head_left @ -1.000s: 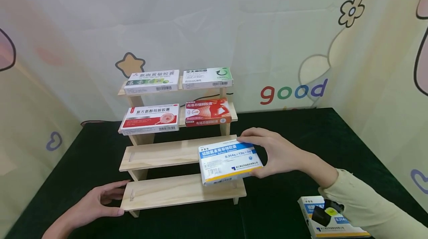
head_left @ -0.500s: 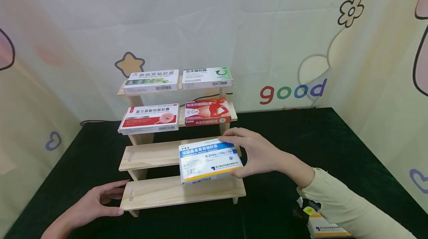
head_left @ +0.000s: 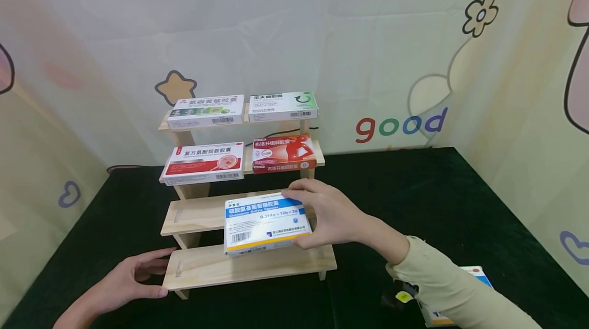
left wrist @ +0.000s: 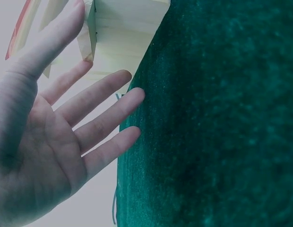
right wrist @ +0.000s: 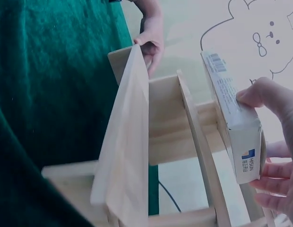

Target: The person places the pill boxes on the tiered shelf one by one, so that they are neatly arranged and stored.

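Note:
My right hand (head_left: 332, 214) grips a white and blue medicine box (head_left: 267, 225) by its right side, its label reading Glucosamine Sulfate Capsules. Tilted, the box overlaps the two lower boards of a wooden step rack (head_left: 257, 266) in the head view. From the right wrist, the thumb (right wrist: 260, 93) presses the printed face while the fingers lie under the HISUN end (right wrist: 245, 163). At the rack's lower left end, my left hand (head_left: 123, 282) touches the bottom board with thumb and forefinger. Its other fingers spread loosely (left wrist: 106, 125) in the left wrist view.
Two boxes, one white and green (head_left: 207, 111) and one white (head_left: 282, 106), lie on the top board. Below them sit a white and red box (head_left: 204, 163) and a red box (head_left: 284, 153). Another blue and white box (head_left: 476, 273) is partly behind my right sleeve on the dark green cloth (head_left: 395, 185).
My right hand has carried the blue and white box leftward across the two lower boards. My left hand stays at the rack's left end.

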The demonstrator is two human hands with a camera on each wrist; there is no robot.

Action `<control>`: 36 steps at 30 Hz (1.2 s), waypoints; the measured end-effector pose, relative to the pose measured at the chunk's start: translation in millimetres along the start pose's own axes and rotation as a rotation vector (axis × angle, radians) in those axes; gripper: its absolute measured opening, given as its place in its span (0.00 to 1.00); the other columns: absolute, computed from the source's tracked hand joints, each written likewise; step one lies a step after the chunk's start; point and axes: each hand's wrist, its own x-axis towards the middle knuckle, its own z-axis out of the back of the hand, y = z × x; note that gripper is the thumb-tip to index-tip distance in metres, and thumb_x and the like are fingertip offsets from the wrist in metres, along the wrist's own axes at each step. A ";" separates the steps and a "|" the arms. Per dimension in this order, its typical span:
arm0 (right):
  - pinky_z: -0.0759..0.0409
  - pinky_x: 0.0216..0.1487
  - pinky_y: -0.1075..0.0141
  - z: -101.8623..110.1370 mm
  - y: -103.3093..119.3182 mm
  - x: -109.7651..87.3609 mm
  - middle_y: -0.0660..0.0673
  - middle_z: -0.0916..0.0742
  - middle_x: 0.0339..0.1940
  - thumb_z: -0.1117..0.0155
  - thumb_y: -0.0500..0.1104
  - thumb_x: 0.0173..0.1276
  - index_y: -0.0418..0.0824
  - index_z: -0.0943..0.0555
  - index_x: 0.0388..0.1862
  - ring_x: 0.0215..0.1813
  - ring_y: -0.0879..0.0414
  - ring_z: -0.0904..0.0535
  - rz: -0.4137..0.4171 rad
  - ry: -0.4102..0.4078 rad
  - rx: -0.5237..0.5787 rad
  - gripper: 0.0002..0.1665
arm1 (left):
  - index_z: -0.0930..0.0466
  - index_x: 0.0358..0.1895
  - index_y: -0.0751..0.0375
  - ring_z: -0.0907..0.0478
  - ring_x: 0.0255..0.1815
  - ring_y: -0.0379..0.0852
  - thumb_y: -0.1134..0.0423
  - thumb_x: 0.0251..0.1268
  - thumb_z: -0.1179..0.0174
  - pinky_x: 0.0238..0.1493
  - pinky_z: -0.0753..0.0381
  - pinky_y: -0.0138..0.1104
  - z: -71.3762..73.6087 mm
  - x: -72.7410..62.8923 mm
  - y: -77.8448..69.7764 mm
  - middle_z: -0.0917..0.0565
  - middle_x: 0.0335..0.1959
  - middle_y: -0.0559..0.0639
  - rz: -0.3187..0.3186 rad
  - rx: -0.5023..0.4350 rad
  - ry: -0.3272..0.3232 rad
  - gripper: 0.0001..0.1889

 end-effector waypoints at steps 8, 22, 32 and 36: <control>0.27 0.51 0.65 -12.1 10.1 9.6 0.46 0.25 0.56 0.30 0.59 0.42 0.41 0.27 0.59 0.53 0.57 0.31 -0.022 -0.017 -0.034 0.44 | 0.45 0.65 0.76 0.28 0.52 0.63 0.64 0.57 0.39 0.48 0.27 0.53 -0.7 1.1 -1.6 0.33 0.57 0.74 0.012 0.005 -0.005 0.36; 0.28 0.52 0.64 -19.7 26.8 32.6 0.47 0.25 0.56 0.30 0.59 0.43 0.41 0.26 0.58 0.54 0.57 0.31 -0.059 -0.001 -0.034 0.43 | 0.46 0.64 0.77 0.27 0.51 0.61 0.64 0.57 0.39 0.47 0.27 0.53 0.8 -1.8 0.4 0.33 0.57 0.75 0.006 0.008 -0.008 0.36; 0.29 0.52 0.65 -31.5 31.0 43.9 0.48 0.25 0.56 0.30 0.60 0.43 0.43 0.27 0.59 0.53 0.58 0.32 -0.065 0.023 -0.053 0.44 | 0.46 0.64 0.77 0.28 0.51 0.63 0.65 0.58 0.40 0.47 0.26 0.52 0.3 -0.8 1.3 0.34 0.58 0.75 0.002 -0.007 0.000 0.35; 0.28 0.52 0.66 -37.0 31.7 48.6 0.48 0.25 0.56 0.30 0.60 0.43 0.42 0.26 0.59 0.52 0.58 0.31 -0.069 0.014 -0.053 0.44 | 0.46 0.64 0.77 0.28 0.51 0.64 0.65 0.58 0.40 0.47 0.26 0.52 0.1 -0.2 1.1 0.35 0.58 0.75 -0.010 -0.009 0.006 0.35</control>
